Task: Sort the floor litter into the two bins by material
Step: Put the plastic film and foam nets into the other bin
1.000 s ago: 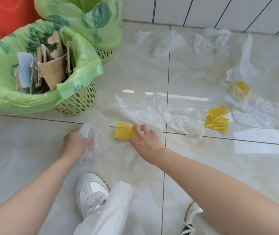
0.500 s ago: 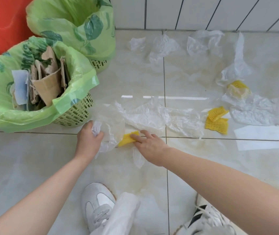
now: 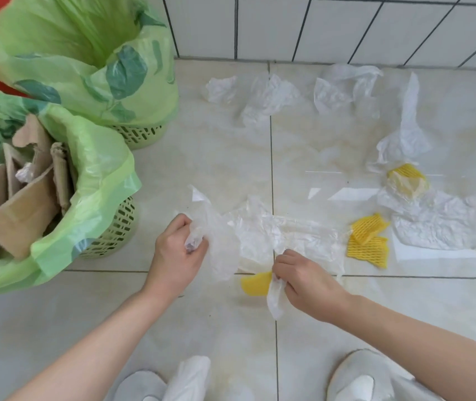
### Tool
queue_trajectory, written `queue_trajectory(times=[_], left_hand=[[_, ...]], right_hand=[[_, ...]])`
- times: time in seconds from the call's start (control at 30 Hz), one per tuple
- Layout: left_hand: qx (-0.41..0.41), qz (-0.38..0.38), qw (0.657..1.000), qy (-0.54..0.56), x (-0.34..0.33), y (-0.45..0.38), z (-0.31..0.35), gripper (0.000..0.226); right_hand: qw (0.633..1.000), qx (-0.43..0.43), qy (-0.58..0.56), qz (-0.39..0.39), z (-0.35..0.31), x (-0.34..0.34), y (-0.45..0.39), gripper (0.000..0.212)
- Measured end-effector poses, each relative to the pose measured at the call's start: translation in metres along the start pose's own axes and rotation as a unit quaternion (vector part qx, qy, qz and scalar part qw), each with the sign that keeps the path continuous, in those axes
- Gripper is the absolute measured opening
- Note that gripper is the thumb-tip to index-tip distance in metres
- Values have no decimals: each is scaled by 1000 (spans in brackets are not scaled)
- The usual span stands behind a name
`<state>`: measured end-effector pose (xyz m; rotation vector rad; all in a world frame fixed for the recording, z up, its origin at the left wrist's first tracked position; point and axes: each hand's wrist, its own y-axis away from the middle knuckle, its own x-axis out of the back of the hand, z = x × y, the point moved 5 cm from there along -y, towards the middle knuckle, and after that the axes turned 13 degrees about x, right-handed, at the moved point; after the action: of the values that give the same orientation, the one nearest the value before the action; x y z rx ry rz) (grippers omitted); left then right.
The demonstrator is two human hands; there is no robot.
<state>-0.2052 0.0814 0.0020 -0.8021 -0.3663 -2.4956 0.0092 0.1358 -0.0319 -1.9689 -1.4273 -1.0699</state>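
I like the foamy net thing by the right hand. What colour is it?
Yellow: the foam net piece, seen in the head view.

Single head-worn wide-angle view, looking steeply down, close over tiled floor, wall base at top

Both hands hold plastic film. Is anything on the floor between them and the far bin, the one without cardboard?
Nothing visible: bare tile lies between the left hand, the right hand and the far bin. The cardboard bin stands to the left, off that line.
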Motion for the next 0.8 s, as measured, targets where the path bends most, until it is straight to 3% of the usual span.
queue_trajectory(times=[0.17,0.4,0.53,0.63,0.8], left_hand=[[-40,-48,998,-22,-24,-20,3,39],[25,-97,994,-51,-62,-41,-8,23],[28,-125,990,-63,-76,-40,2,45],[5,-111,993,-48,-77,-41,14,41],[-7,-91,995,-49,-75,-40,11,58]], right_hand=[[999,-6,3,42,22,15,-11,21],[995,-41,-7,92,48,22,-20,21],[991,-51,-23,121,53,19,-21,20],[990,-68,-17,126,54,16,-17,20],[991,-66,32,116,55,28,-5,21]])
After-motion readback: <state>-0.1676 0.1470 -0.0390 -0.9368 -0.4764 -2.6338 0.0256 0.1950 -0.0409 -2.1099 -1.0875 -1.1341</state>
